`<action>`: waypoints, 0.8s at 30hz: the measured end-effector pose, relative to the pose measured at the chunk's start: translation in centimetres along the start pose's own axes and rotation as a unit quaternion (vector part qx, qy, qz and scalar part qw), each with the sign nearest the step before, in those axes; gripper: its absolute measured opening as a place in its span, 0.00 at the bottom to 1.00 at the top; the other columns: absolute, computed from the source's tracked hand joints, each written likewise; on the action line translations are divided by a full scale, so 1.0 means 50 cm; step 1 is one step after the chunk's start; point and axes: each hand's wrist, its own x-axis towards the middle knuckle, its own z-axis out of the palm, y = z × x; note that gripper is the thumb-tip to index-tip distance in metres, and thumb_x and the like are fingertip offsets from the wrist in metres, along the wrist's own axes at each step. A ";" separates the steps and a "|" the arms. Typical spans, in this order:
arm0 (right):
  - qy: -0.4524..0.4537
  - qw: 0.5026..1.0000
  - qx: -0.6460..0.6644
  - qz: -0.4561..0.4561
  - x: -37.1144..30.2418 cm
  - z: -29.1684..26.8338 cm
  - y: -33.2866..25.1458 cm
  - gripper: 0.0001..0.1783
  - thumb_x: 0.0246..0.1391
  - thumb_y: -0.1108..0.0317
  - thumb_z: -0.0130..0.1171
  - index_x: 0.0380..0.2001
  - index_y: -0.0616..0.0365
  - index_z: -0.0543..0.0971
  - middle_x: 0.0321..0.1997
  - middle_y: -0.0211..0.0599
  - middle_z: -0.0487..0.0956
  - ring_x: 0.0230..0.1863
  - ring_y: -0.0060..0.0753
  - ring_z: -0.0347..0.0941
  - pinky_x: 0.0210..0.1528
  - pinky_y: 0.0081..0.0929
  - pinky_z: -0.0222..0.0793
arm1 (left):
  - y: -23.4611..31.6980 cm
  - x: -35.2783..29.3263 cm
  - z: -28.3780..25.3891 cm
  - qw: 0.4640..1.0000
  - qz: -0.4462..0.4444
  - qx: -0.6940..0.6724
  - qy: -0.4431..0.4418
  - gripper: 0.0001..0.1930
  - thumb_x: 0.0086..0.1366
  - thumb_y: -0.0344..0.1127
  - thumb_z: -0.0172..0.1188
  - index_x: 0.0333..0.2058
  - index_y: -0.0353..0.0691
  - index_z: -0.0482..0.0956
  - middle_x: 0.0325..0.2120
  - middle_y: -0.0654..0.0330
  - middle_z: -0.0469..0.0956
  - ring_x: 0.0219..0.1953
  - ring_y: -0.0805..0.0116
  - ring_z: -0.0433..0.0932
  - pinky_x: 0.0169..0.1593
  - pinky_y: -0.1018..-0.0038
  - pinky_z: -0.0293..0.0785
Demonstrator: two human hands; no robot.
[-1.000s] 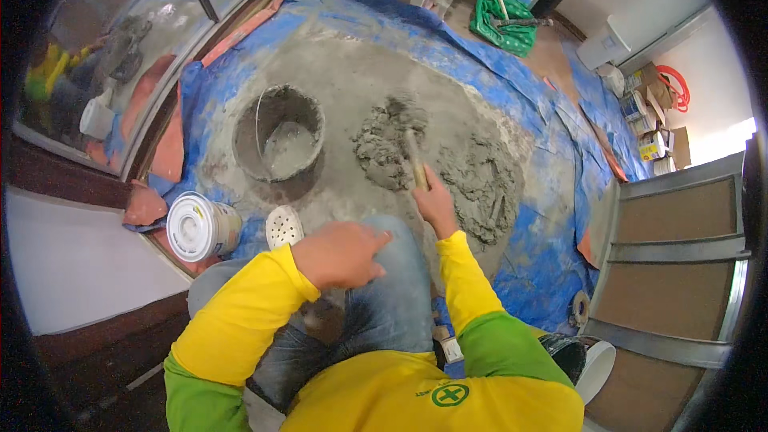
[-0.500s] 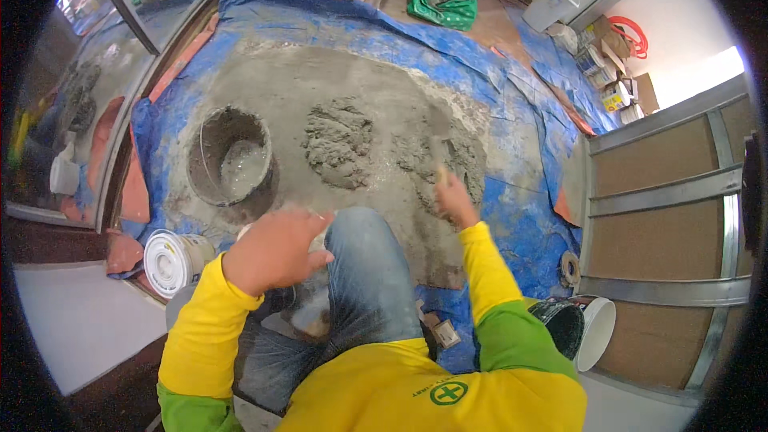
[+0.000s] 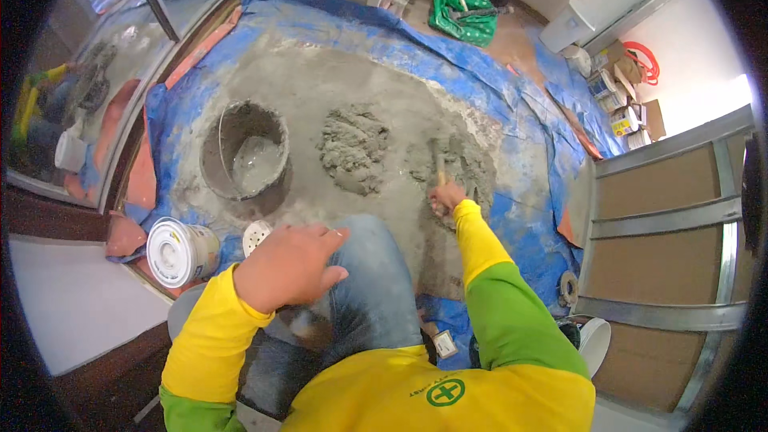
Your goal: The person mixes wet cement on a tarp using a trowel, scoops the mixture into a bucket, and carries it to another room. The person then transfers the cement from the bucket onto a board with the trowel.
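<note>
My right hand is closed around the wooden handle of a trowel. The trowel's blade end is in a grey, wet mortar heap and hard to make out. Left of that heap lies a second, lumpy mortar pile. My left hand hovers or rests by my bent knee, fingers loosely extended and holding nothing; I cannot tell whether it touches the knee. Farther left, a mortar-caked bucket with a wire handle has some grey mix inside.
A blue tarp lies under the mortar. A white lidded pail stands at the left, near a glass door. Beyond the mortar lies a green bag with tools on it. A metal-framed panel borders the right; a tape roll lies beside it.
The whole view has shifted slightly. Relative to the mortar, my right hand and the trowel have moved a little left. My left hand remains near the knee.
</note>
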 end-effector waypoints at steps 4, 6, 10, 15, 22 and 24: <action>0.016 0.997 -0.033 -0.071 -0.059 0.140 -0.026 0.23 0.43 0.66 0.57 0.44 0.67 0.73 0.37 0.50 0.79 0.33 0.43 0.77 0.33 0.41 0.74 | 0.006 0.052 0.022 0.999 0.039 0.002 -0.009 0.26 0.58 0.46 0.59 0.51 0.37 0.70 0.41 0.47 0.77 0.43 0.47 0.75 0.45 0.58 0.72; 0.051 0.991 -0.078 -0.094 -0.060 0.177 -0.020 0.25 0.42 0.65 0.57 0.45 0.67 0.73 0.38 0.51 0.79 0.37 0.45 0.77 0.40 0.41 0.74 | 0.014 0.091 0.023 0.998 0.068 -0.002 -0.014 0.26 0.58 0.46 0.59 0.51 0.36 0.70 0.40 0.47 0.77 0.43 0.47 0.75 0.45 0.58 0.72; 0.143 0.980 0.020 -0.137 -0.127 0.212 0.008 0.29 0.42 0.63 0.57 0.50 0.65 0.71 0.41 0.53 0.78 0.42 0.45 0.75 0.47 0.38 0.70 | 0.012 0.112 0.036 0.995 0.095 0.002 -0.021 0.26 0.58 0.46 0.59 0.52 0.38 0.70 0.41 0.47 0.76 0.44 0.48 0.75 0.46 0.58 0.72; 0.149 0.963 0.192 -0.115 -0.213 0.131 0.213 0.18 0.50 0.67 0.55 0.46 0.59 0.69 0.23 0.32 0.72 0.16 0.25 0.66 0.17 0.26 0.61 | 0.027 0.095 0.030 0.993 0.114 0.008 -0.022 0.26 0.57 0.46 0.60 0.52 0.39 0.71 0.40 0.48 0.76 0.43 0.48 0.75 0.45 0.57 0.72; 0.007 0.909 0.415 0.044 -0.348 0.072 0.221 0.11 0.54 0.66 0.52 0.39 0.57 0.69 0.19 0.27 0.67 0.13 0.25 0.62 0.16 0.27 0.64 | 0.004 0.043 0.009 0.995 0.087 0.003 -0.043 0.26 0.56 0.44 0.62 0.52 0.39 0.71 0.37 0.49 0.77 0.40 0.49 0.76 0.43 0.58 0.72; -0.059 0.876 0.479 0.028 -0.250 0.106 0.182 0.07 0.55 0.67 0.51 0.34 0.58 0.69 0.18 0.29 0.67 0.14 0.27 0.63 0.16 0.29 0.64 | -0.004 0.032 0.015 0.996 0.090 -0.002 -0.028 0.26 0.56 0.44 0.62 0.52 0.40 0.71 0.36 0.50 0.77 0.39 0.49 0.76 0.43 0.58 0.72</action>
